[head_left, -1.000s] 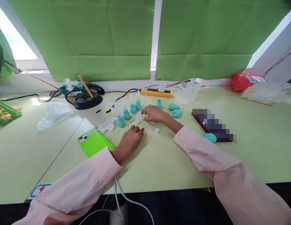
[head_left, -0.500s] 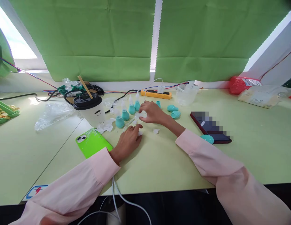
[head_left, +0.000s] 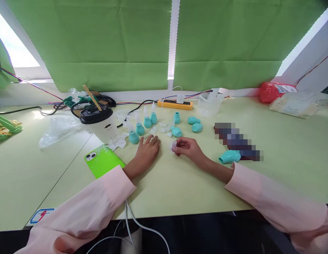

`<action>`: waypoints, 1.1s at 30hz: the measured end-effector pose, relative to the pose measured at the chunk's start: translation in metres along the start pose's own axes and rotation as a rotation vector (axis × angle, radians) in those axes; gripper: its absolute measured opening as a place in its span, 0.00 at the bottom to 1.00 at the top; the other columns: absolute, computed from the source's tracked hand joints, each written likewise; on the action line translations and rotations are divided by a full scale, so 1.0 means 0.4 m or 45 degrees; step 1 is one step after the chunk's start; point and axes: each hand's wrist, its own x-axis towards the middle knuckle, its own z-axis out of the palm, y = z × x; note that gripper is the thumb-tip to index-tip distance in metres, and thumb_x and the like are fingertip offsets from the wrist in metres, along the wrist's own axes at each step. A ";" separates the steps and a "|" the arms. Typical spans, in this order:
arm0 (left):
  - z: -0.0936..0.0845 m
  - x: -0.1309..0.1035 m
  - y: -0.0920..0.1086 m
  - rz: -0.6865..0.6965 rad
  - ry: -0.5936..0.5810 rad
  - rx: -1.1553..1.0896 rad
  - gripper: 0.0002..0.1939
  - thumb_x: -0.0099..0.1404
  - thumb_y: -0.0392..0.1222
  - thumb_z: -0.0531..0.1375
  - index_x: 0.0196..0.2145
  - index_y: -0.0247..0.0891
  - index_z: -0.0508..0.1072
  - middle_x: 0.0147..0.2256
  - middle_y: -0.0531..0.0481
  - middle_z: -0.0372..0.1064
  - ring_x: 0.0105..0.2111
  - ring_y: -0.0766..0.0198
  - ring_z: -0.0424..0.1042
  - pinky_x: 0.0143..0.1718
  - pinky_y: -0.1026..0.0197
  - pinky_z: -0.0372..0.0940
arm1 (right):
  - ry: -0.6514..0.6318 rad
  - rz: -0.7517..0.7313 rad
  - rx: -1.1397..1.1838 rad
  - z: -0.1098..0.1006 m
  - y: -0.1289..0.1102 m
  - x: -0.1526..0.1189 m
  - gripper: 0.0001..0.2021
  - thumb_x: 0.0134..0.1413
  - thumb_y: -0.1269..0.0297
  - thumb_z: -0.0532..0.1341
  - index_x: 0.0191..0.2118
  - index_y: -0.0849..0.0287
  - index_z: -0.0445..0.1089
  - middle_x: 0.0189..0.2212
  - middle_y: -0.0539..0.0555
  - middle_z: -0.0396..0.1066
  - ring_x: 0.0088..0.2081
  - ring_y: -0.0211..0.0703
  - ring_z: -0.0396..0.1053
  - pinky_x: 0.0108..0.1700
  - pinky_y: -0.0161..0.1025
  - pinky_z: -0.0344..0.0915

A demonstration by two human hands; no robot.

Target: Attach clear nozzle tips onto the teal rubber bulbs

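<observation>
My left hand lies flat on the table with its fingers apart, beside a thin white cable. A small translucent piece is pinched between the thumb and fingers of my right hand. Small clear pieces lie just beyond my left fingertips. Several teal bulbs with clear pointed tips, one of them a front bulb, stand in a slanting row behind my left hand. A teal bulb without a tip stands upright, and another lies on its side behind my right hand.
At the left are a lidded cup with a wooden stick and a green phone. An orange power strip and a clear plastic cup sit at the back. A teal bulb lies near my right sleeve, by a dark phone.
My right hand has moved right and nearer, with a small translucent piece in its fingers. My left hand has stayed about in place, its fingers now more spread.
</observation>
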 end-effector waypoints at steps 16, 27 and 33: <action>-0.067 -0.017 0.070 -0.425 0.392 -1.382 0.09 0.54 0.39 0.57 0.34 0.35 0.71 0.30 0.48 0.72 0.29 0.65 0.71 0.33 0.61 0.66 | -0.207 0.247 0.433 -0.031 0.032 -0.063 0.13 0.35 0.64 0.65 0.31 0.62 0.66 0.25 0.52 0.69 0.23 0.35 0.64 0.28 0.36 0.62; -0.070 -0.042 0.089 -0.886 0.031 -2.355 0.13 0.44 0.38 0.65 0.29 0.33 0.71 0.28 0.48 0.74 0.31 0.60 0.72 0.39 0.56 0.66 | -0.244 0.180 0.307 -0.027 0.037 -0.070 0.12 0.33 0.63 0.66 0.27 0.63 0.67 0.23 0.51 0.69 0.22 0.34 0.65 0.27 0.35 0.64; -0.085 -0.048 0.098 -0.891 0.053 -2.276 0.11 0.43 0.38 0.65 0.28 0.34 0.71 0.27 0.50 0.74 0.31 0.61 0.73 0.38 0.59 0.67 | -0.225 0.174 0.274 -0.023 0.032 -0.072 0.13 0.32 0.63 0.66 0.26 0.63 0.66 0.23 0.51 0.68 0.21 0.34 0.65 0.26 0.35 0.63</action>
